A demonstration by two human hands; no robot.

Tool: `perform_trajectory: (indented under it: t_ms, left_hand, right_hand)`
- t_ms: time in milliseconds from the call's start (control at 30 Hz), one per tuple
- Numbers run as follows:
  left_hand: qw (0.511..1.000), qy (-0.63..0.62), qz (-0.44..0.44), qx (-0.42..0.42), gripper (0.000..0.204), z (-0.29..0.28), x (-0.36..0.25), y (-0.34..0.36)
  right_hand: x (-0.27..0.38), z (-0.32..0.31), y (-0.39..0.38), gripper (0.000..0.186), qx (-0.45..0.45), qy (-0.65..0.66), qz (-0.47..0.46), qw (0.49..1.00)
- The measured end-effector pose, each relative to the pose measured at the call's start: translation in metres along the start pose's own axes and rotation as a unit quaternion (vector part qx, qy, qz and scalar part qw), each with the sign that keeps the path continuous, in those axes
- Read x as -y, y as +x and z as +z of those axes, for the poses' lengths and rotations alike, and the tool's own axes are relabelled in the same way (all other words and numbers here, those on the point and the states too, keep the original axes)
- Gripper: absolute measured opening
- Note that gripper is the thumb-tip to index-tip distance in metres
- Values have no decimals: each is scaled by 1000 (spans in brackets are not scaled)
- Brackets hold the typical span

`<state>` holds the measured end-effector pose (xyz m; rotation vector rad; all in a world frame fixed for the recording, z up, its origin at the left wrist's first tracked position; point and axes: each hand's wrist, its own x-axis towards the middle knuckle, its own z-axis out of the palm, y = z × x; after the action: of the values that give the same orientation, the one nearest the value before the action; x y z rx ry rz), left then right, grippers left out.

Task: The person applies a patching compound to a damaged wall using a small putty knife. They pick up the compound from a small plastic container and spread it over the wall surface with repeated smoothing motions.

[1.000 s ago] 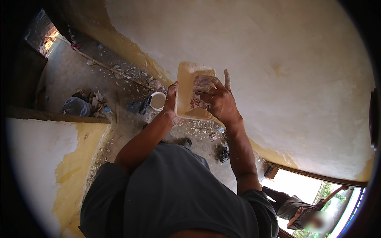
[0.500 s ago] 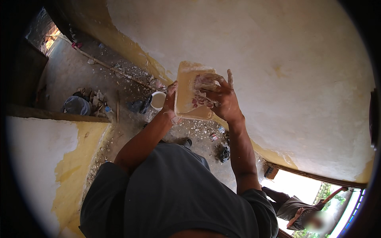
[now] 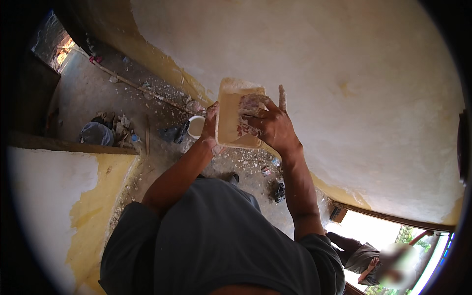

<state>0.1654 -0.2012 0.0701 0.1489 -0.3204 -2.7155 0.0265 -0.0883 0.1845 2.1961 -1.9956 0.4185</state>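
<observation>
Left hand point(image 3: 212, 132) gripping the edge of a yellow board point(image 3: 231, 118) held up near the plastered wall point(image 3: 344, 73), right hand point(image 3: 268, 123) spread open, fingers pressed on it, white bucket point(image 3: 195, 126) on the floor below, contents unclear.

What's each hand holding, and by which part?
Left hand grips the flat tan board by its left edge. Right hand lies spread on the board's face; anything under it cannot be told.

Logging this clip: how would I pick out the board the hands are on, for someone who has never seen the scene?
Start at the big white wall. Level with its yellow lower edge, the left hand grips one side of a flat, pale yellow board, and the right hand lies spread on its face. It is the only thing held up off the rubble-strewn floor.
</observation>
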Motion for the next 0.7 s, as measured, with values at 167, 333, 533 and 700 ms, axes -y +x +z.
perform_trajectory:
  t_ms: [167,333,533,700]
  left_hand:
    - [998,-50,2,28,55,5,-1,-4]
    - [1000,-12,7,-9,53,-2,-2,0]
    - [1000,1,9,4,53,-5,1,7]
    - [997,10,1,-71,55,-1,0,9]
  right_hand:
    - [-13,-18,-4,22,-3,-27,25,999]
    - [-21,-19,-9,21,5,-28,50,998]
    - [-26,-1,-8,23,-17,6,15,1000]
    - [-20,8,3,26,-20,28,-6,999]
